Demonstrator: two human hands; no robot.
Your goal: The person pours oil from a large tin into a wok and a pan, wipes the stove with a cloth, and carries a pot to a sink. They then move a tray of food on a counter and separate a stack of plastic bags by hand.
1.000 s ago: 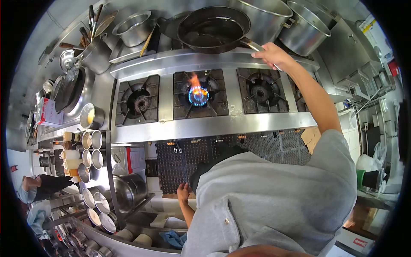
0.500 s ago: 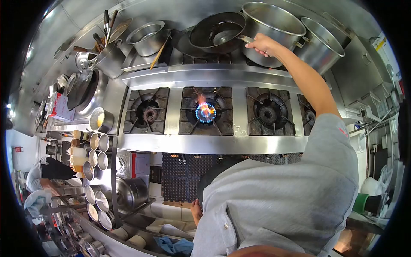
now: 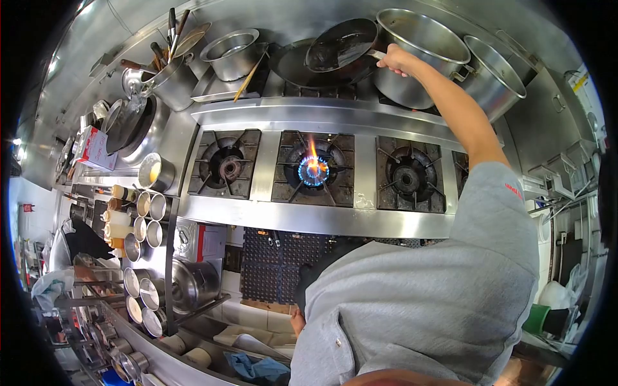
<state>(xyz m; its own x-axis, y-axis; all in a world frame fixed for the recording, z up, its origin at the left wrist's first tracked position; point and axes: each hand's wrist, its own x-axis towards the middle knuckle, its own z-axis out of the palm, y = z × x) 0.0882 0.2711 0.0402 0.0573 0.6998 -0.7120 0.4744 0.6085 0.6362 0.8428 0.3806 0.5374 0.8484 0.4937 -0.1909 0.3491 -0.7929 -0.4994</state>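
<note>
The person's right grip (image 3: 394, 61) is closed around the pale handle (image 3: 378, 55) of a black pan (image 3: 342, 44), with the fingers wrapped over it. The black pan is at the stove's raised rear ledge, held at a slant with its dark, shiny interior in view. It overlaps a wider dark pan (image 3: 288, 65); whether the two touch cannot be told. Just right of the black pan stands a large steel pot (image 3: 412, 83), and near the ledge's right end a second tall pot (image 3: 499, 80). Toward the ledge's left end sits a smaller steel pot (image 3: 230, 58), with a wooden stick (image 3: 250, 82) slanting beside it.

The left grip (image 3: 297, 320) is low beside the person's body, partly hidden by the grey shirt (image 3: 412, 296); whether its fingers are spread or pressed together cannot be told.

Along the front edge of the stove (image 3: 309, 219), the middle burner (image 3: 313, 170) burns blue with an orange tongue of flame, between a dark left burner (image 3: 226, 166) and a dark right burner (image 3: 410, 174). On the worktop off the stove's left edge, a utensil pot (image 3: 177, 90) stands toward the back, and a steel container (image 3: 156, 172) with something yellow inside stands nearer the front.
</note>
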